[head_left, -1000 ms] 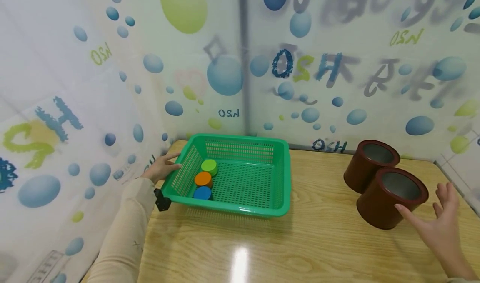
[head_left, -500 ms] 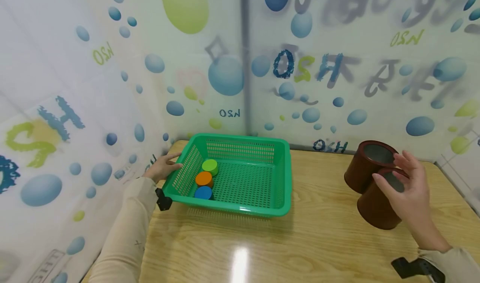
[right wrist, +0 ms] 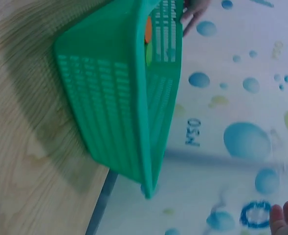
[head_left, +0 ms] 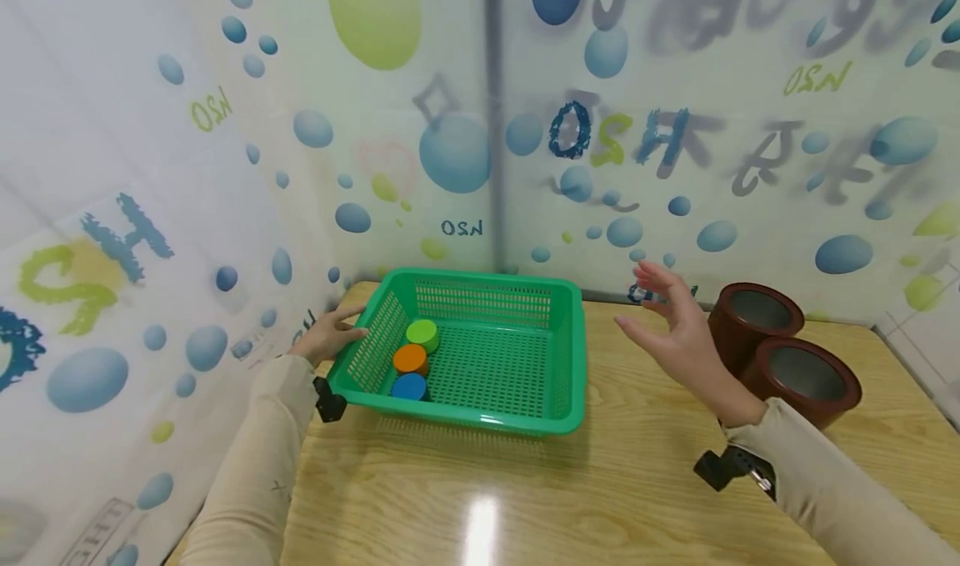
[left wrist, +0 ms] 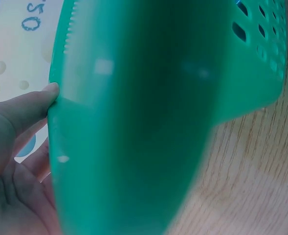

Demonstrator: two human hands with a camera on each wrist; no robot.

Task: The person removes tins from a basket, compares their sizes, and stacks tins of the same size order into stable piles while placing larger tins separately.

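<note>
Bears a small x-like mark on the left sleeve (head_left: 251,458), behind the left fingers. Hangs the right hand (head_left: 686,345) in the air over the desk (head_left: 600,499), thumb well apart from spread, slightly curved fingers. Pinches with thumb and fingers of the left hand (head_left: 326,338) the left rim of the green basket (head_left: 495,370), set on the desk with its opening up and its long axis stretching from the left fingers toward the right ones. Contains, just inside the left fingers, a blue cylinder (head_left: 409,387), an orange cylinder (head_left: 410,359) and a green cylinder (head_left: 422,336), lined up near to far. Includes two upright brown canisters (head_left: 810,374), right of the right fingers. Reads "H2O", mirror-reversed and repeated, on the wall (head_left: 525,199) beyond all fingers.
</note>
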